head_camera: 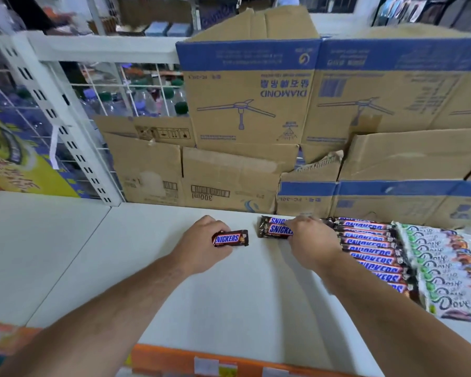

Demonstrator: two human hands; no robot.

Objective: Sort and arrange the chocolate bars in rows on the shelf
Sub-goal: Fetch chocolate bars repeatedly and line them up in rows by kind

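The left hand [201, 244] is gripping one Snickers bar [233, 238] low over the white shelf [229, 295]. The right hand [313, 240] is covering two Snickers bars [275, 227] beside the Snickers row [370, 247]; motion blur is hiding whether it is pinching them.

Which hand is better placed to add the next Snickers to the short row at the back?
Probably the left hand: it grips a loose Snickers bar beside the two bars the right hand touches.
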